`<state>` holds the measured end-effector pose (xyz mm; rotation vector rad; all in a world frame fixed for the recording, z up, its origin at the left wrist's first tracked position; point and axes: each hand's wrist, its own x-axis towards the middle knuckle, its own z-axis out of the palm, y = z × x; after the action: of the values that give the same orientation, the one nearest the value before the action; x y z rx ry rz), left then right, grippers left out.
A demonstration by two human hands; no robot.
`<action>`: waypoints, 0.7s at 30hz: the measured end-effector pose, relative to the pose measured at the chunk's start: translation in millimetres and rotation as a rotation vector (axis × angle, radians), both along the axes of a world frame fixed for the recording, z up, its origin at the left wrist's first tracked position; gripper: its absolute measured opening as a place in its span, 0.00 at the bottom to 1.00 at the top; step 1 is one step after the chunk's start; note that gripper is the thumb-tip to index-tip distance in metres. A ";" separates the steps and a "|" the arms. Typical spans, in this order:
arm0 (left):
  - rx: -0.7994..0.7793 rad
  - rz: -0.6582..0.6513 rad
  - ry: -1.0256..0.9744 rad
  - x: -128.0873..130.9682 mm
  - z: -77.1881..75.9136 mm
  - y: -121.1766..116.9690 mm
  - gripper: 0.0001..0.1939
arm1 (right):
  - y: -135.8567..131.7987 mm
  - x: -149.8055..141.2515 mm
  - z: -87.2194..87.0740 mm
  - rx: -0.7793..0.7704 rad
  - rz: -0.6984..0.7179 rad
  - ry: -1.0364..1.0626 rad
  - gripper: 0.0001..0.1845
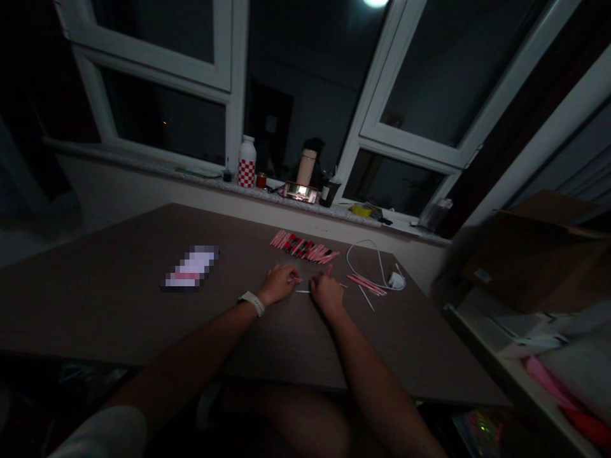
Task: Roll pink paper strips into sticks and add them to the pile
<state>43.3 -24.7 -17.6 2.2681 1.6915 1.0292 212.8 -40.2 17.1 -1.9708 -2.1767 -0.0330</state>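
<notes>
- A thin white stick (302, 291) is lying on the table (296, 346) in the gap between the 2 hands, its long axis running roughly left to right.
- Its right end is meeting the edge of the right hand (327, 292), or is passing behind it; I cannot tell which. Its left end is stopping short of the left hand (280, 284), so the right hand is sitting nearer.
- The left hand is holding its fingertips close together, narrow, and appears to be pinching a small pink piece (296, 280) whose tip is pointing towards the right hand.
- The right hand is resting low over the table with its back up and fingers curled. A pink stub (329, 270) is showing just beyond the knuckles and a thin pinkish stick (343, 285) is poking out on the right; I cannot tell whether the fingers are gripping either.
- Beyond the hands, a row of pink and dark sticks (305, 247) is lying side by side.
- To the right of the right hand, a small bunch of pink sticks (366, 284) is lying apart from that row, with another white stick (366, 298) slanting just below.
- Near that bunch, a white cable (380, 257) is looping around to a plug (396, 280).
</notes>
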 end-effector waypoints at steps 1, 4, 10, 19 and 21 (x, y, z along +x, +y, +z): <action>0.003 -0.002 -0.002 -0.1 0.0 -0.1 0.09 | -0.3 -0.2 0.2 -0.002 0.001 0.001 0.19; -0.006 -0.003 0.000 -0.3 0.6 -0.4 0.09 | -0.8 -1.1 0.1 0.020 0.000 0.002 0.20; -0.007 -0.003 0.015 0.0 1.5 -0.4 0.10 | 2.5 -0.7 -4.3 0.033 0.047 -0.011 0.18; -0.021 0.007 -0.013 0.0 0.9 1.1 0.09 | 2.5 -0.5 -4.1 0.026 0.057 0.004 0.16; -0.014 -0.002 -0.021 -0.1 1.6 0.5 0.09 | 2.6 -0.5 -4.2 0.034 0.052 0.010 0.16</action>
<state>43.2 -24.2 -16.0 2.2418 1.6830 1.0341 212.3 -37.6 12.9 -1.8918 -2.2055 -0.0515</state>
